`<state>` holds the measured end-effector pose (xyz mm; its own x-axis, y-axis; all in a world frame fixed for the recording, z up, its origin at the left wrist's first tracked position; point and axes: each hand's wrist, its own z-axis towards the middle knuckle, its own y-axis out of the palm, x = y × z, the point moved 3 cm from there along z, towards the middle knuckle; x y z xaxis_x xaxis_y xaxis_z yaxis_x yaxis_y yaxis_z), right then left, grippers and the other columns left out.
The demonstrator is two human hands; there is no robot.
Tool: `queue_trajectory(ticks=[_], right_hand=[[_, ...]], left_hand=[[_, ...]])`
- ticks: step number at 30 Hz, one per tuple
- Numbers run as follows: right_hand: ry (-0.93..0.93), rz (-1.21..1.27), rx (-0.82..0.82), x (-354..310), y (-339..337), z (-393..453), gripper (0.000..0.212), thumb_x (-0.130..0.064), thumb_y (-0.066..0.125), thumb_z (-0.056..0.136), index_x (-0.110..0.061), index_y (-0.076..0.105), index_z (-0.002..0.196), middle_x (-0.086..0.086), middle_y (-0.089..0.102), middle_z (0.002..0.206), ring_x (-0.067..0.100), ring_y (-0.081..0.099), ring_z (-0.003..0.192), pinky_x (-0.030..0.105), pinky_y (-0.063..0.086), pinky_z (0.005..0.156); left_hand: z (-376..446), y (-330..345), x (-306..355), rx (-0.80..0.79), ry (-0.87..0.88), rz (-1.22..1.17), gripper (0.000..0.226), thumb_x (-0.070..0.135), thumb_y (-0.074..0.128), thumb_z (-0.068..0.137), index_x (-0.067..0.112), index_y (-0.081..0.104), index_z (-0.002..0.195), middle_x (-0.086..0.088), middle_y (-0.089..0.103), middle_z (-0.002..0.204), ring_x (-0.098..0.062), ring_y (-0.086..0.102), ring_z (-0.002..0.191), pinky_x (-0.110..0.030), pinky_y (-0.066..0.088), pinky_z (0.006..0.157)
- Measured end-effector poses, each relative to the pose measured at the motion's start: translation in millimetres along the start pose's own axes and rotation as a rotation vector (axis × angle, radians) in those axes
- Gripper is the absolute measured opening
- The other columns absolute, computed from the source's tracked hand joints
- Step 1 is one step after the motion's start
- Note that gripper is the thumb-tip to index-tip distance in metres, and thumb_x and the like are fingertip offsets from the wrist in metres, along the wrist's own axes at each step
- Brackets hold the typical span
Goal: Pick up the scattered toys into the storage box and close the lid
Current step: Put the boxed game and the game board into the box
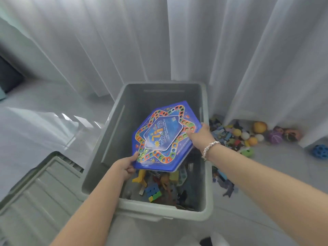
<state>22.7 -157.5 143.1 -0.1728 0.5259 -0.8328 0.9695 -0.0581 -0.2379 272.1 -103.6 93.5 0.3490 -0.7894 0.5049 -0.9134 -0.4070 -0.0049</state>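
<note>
At 8 o'clock the grey lid (40, 189) lies flat on the floor (266, 206), off the box and just beside its left wall. The open grey box (110, 139) stands in the middle, its far end close against the white curtain (159, 41).

The left hand (125, 168) reaches in over the near left corner of the box and grips the board (166, 136) at its 7 o'clock edge, thumb on top and the other fingers curled beneath. The board is a blue hexagon with a star-shaped ring of coloured holes and a paler panel in its centre. It is tilted, its far side higher, and is held inside the mouth of the box above the toys. The right hand (200, 136) holds the board at its 3 o'clock edge, fingers laid over the top face; its thumb cannot be seen. A beaded bracelet (209, 150) circles that wrist.

Below the board, in the near half of the box, lie loose toys (159, 185): a yellow piece, a blue and green cube, and darker bits too blurred to name.

At 3 o'clock, on the floor outside the box's right wall, more toys are scattered along the curtain's foot: small dark pieces (223, 178), then several balls (260, 126) in orange, white and purple, and a blue holed ball (320, 151) at the far right.
</note>
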Motion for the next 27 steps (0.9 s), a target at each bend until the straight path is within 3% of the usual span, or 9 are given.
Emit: queue_trajectory(ticks=[2, 4, 7, 10, 12, 15, 17, 23, 27], right_hand=[[0.040, -0.042, -0.045, -2, 13, 7, 0.069, -0.015, 0.053, 0.092, -0.008, 0.009, 0.145, 0.017, 0.045, 0.135, 0.032, 0.053, 0.115, 0.038, 0.047, 0.092], [0.091, 0.046, -0.139, 6, 22, 15, 0.072, -0.015, 0.062, 0.085, -0.010, 0.020, 0.143, 0.013, 0.051, 0.130, 0.030, 0.055, 0.112, 0.042, 0.048, 0.093], [0.109, 0.240, -0.241, 16, 32, 21, 0.026, -0.010, 0.057, 0.090, -0.012, 0.051, 0.116, 0.003, 0.061, 0.108, 0.019, 0.058, 0.099, 0.030, 0.048, 0.082], [0.053, 0.107, -0.253, 21, 34, 22, 0.060, -0.020, 0.057, 0.090, -0.012, 0.030, 0.143, 0.005, 0.047, 0.135, 0.023, 0.049, 0.121, 0.039, 0.039, 0.104], [0.036, 0.043, -0.272, 23, 34, 18, 0.057, -0.022, 0.057, 0.091, -0.011, 0.034, 0.142, 0.005, 0.045, 0.136, 0.024, 0.050, 0.118, 0.042, 0.040, 0.105], [-0.035, -0.037, -0.298, 26, 29, 13, 0.042, -0.022, 0.055, 0.091, -0.015, 0.047, 0.132, 0.004, 0.051, 0.129, 0.020, 0.056, 0.107, 0.042, 0.047, 0.099], [-0.077, -0.049, -0.311, 22, 24, 5, 0.034, -0.019, 0.054, 0.092, -0.017, 0.052, 0.125, 0.003, 0.054, 0.122, 0.016, 0.059, 0.102, 0.038, 0.050, 0.095], [-0.172, -0.070, -0.279, 15, -12, -28, 0.015, -0.011, 0.050, 0.093, -0.017, 0.058, 0.104, 0.003, 0.061, 0.111, 0.015, 0.064, 0.097, 0.033, 0.055, 0.084], [-0.196, -0.066, -0.222, 23, -46, -46, 0.016, -0.006, 0.048, 0.093, -0.017, 0.059, 0.097, 0.001, 0.064, 0.099, 0.011, 0.064, 0.093, 0.028, 0.057, 0.077]], left_hand=[[7, 0, -5, -0.005, -0.022, -0.112, 0.027, 0.019, 0.056, 0.092, 0.009, 0.045, 0.070, 0.000, 0.054, 0.035, -0.003, 0.026, 0.017, -0.010, 0.010, 0.025], [17, 0, -5, 0.001, -0.038, -0.206, 0.027, 0.020, 0.057, 0.092, 0.010, 0.045, 0.070, 0.000, 0.056, 0.037, -0.002, 0.027, 0.018, -0.011, 0.011, 0.026], [40, 7, -2, 0.054, -0.006, -0.191, 0.032, 0.020, 0.058, 0.091, 0.011, 0.041, 0.066, 0.005, 0.046, 0.030, -0.002, 0.018, 0.018, -0.012, 0.012, 0.024], [60, 24, -10, 0.099, 0.007, -0.144, 0.034, 0.021, 0.063, 0.089, 0.012, 0.042, 0.064, 0.006, 0.045, 0.040, -0.004, 0.018, 0.019, -0.014, 0.014, 0.024], [65, 32, -16, 0.126, 0.008, -0.036, 0.031, 0.024, 0.065, 0.088, 0.009, 0.046, 0.068, 0.002, 0.042, 0.052, -0.009, 0.027, 0.029, -0.015, 0.021, 0.027], [60, 37, -16, 0.211, 0.116, 0.200, 0.026, 0.034, 0.066, 0.086, 0.011, 0.060, 0.098, -0.004, 0.050, 0.054, -0.019, 0.040, 0.048, -0.024, 0.039, 0.046], [57, 41, -11, 0.186, 0.267, 0.271, 0.040, 0.039, 0.065, 0.086, 0.010, 0.060, 0.113, -0.013, 0.066, 0.090, -0.031, 0.062, 0.081, -0.037, 0.051, 0.072], [39, 66, -14, -0.200, 0.163, -0.104, 0.033, 0.018, 0.048, 0.097, 0.005, 0.046, 0.126, -0.009, 0.054, 0.097, -0.017, 0.056, 0.088, -0.031, 0.050, 0.080], [30, 76, -22, -0.220, 0.154, 0.121, 0.043, 0.021, 0.044, 0.099, 0.001, 0.041, 0.136, -0.013, 0.049, 0.134, -0.028, 0.043, 0.129, -0.043, 0.036, 0.109]])
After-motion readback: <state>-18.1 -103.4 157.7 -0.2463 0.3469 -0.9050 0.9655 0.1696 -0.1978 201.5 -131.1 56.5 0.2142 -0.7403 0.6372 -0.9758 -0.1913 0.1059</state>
